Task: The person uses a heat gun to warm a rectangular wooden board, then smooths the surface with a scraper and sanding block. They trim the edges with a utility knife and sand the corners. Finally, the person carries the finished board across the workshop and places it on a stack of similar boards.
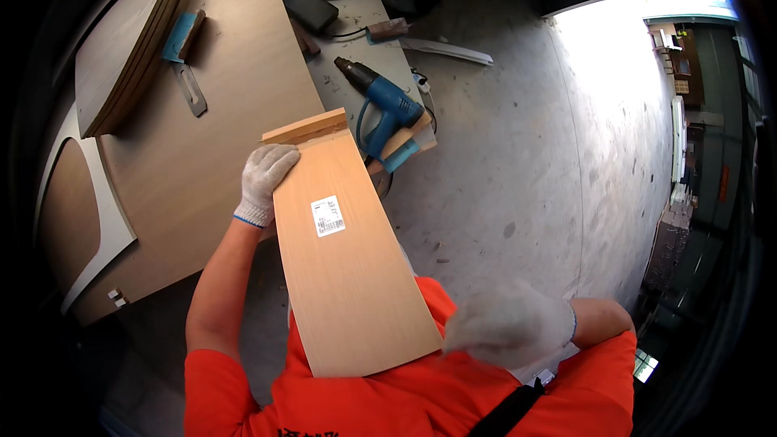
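Head view, wood panel (360, 283): right of the left fingers; probably stiff, light, smooth.
Left hand (271, 171): fingers clamped on the panel's left edge.
Wood strip (307, 125): just beyond those fingers; its joint looks weaker.
Right hand (511, 325): blurred; cannot tell its fingers' state.
Likely hold: long edges.

Looks like wood on long board (356, 283), smooth, low sheen. Reads as paper on white label (328, 216), smooth. Shows knitted cloth, matt, coarse, on gloved left hand (268, 178); same look on gloved right hand (514, 328), weave blurred. Looks like plastic on blue heat gun (395, 103), smooth; dull metal at nozzle (348, 69). Shows smooth matt wood on tabletop (235, 57), matt cloth on red-orange shirt (364, 405), matt concrete on floor (502, 162).
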The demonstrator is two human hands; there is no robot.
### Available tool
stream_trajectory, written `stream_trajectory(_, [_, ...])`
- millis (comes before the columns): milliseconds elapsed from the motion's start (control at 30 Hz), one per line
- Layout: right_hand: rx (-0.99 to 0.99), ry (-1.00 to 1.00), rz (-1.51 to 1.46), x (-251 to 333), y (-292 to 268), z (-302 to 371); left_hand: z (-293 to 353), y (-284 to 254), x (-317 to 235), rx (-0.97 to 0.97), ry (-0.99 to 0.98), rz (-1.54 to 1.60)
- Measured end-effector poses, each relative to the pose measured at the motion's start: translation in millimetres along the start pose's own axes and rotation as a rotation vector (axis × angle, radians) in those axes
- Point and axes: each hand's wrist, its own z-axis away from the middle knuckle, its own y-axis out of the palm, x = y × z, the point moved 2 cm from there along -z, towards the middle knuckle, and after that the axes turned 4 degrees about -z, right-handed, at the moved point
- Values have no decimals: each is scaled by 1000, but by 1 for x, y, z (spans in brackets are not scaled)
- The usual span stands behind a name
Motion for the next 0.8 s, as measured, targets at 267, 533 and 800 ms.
stream_trajectory(267, [-864,364,-95,-246,-6,-192,3,7,3,-20,-3,-5])
stream_trajectory(533, [-694,97,2,-209,8,-176,4,8,6,-35,16,15])
stream_trajectory(800, [-180,-81,99,-4,27,3,3,9,4,-19,6,38])
